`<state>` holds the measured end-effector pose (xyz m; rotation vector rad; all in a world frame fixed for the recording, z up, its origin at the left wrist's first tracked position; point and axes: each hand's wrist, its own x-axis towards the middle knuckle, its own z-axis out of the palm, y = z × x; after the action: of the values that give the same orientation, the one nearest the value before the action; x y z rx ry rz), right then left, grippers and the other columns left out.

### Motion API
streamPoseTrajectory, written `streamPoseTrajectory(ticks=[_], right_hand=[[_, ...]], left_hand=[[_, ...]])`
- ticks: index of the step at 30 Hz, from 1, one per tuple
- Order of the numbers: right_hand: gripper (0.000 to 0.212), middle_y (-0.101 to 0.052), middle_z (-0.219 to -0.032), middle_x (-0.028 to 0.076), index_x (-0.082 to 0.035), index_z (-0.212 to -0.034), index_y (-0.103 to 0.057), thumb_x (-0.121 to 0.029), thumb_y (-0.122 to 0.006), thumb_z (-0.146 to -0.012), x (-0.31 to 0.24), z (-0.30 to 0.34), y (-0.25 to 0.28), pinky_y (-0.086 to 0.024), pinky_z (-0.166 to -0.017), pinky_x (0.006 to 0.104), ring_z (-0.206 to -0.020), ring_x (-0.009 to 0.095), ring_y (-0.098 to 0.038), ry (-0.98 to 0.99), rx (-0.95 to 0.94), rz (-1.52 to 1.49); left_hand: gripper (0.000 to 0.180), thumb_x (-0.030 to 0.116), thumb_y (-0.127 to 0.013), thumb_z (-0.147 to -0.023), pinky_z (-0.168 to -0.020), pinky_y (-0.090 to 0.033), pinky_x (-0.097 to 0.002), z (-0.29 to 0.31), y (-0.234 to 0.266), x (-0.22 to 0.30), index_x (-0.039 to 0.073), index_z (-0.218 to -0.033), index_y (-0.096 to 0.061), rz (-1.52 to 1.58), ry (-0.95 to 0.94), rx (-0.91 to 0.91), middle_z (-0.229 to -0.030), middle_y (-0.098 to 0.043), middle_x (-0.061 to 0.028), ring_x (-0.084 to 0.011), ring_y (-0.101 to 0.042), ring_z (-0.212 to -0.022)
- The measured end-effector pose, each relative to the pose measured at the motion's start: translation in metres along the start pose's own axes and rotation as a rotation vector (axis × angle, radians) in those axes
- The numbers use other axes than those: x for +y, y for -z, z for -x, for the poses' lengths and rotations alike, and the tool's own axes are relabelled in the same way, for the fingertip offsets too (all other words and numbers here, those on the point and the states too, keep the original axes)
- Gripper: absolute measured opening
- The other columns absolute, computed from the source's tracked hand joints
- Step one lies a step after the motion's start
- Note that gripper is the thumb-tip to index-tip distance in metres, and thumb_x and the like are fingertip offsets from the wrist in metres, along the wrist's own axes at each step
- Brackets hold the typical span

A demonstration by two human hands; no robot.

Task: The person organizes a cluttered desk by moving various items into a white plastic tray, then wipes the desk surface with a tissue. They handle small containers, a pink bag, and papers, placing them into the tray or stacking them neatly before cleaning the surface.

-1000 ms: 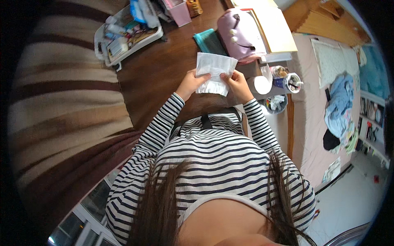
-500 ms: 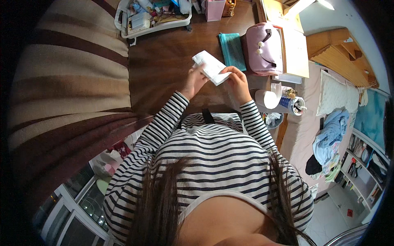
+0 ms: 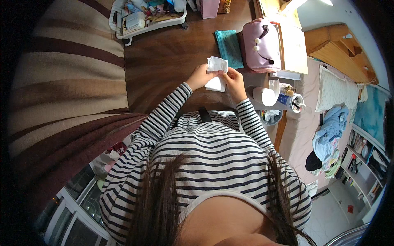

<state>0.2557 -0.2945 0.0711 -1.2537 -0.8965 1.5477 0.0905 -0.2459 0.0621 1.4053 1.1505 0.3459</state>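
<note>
A folded white tissue is upright between my two hands, over the brown table. My left hand pinches its left side near the middle. From the right, my right hand grips the same tissue, thumb and fingers closed at its edge. The fingertips of both hands nearly meet and cover its middle. Just beyond lies a folded teal cloth, close to the tissue's top right corner.
The brown table holds a pink bag at right and a white tray of small items at far left. A white paper roll and a pen cup stand right. A striped curtain borders the left.
The tissue has turned from a slant to nearly upright and moved slightly right. My left hand has shifted right, its fingers now meeting my right hand's at the tissue's middle.
</note>
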Motion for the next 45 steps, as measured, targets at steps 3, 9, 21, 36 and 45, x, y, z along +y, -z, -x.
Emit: streamPoseTrajectory(ticks=[3,9,21,36,45], right_hand=[[0.013,-0.062,-0.085,0.003,0.001,-0.094,-0.060,-0.006,-0.055,-0.086,-0.011,0.004,0.000,-0.047,-0.066,0.0220,-0.074,0.008,-0.058,-0.085,0.036,-0.197],[0.013,-0.058,-0.080,0.003,-0.002,-0.082,-0.057,0.000,-0.044,-0.085,-0.023,0.008,0.004,-0.045,-0.067,0.0243,-0.074,0.012,-0.056,-0.094,-0.096,-0.554],[0.014,-0.060,-0.087,0.004,-0.003,-0.098,-0.055,-0.011,-0.056,-0.087,-0.026,-0.002,0.002,-0.040,-0.050,0.0185,-0.068,0.004,-0.051,-0.129,-0.064,-0.047],[0.023,-0.060,-0.077,0.001,-0.001,-0.100,-0.056,-0.016,-0.061,-0.084,-0.024,-0.015,-0.005,-0.044,-0.055,0.0186,-0.064,0.006,-0.056,-0.234,-0.195,0.039],[0.011,-0.062,-0.081,0.006,-0.001,-0.093,-0.057,-0.006,-0.049,-0.088,-0.022,-0.015,-0.017,-0.047,-0.060,0.0222,-0.069,0.011,-0.058,-0.134,-0.228,-0.258]], left_hand=[[0.023,0.022,-0.063,-0.083,-0.065,-0.047,-0.0249,0.003,-0.002,0.010,0.003,-0.095,-0.058,0.185,-0.073,0.008,-0.084,-0.061,-0.0039,-0.0096,-0.057,-0.074],[0.015,0.012,-0.045,-0.089,-0.064,-0.043,-0.0187,0.003,0.010,0.012,0.006,-0.086,-0.058,0.463,-0.066,-0.112,-0.076,-0.057,-0.0004,-0.0081,-0.053,-0.071],[0.034,0.013,-0.067,-0.078,-0.070,-0.050,-0.0280,0.005,0.001,0.010,-0.002,-0.105,-0.054,0.230,-0.211,0.120,-0.089,-0.063,-0.0126,-0.0157,-0.061,-0.078],[0.012,0.010,-0.058,-0.085,-0.067,-0.049,-0.0251,0.009,0.014,-0.008,-0.001,-0.090,-0.054,0.410,-0.058,0.118,-0.085,-0.061,-0.0073,-0.0118,-0.059,-0.073],[0.017,0.019,-0.039,-0.091,-0.073,-0.050,-0.0263,0.025,0.035,0.002,0.005,-0.091,-0.050,0.680,-0.024,-0.074,-0.089,-0.053,-0.0068,-0.0133,-0.056,-0.083]])
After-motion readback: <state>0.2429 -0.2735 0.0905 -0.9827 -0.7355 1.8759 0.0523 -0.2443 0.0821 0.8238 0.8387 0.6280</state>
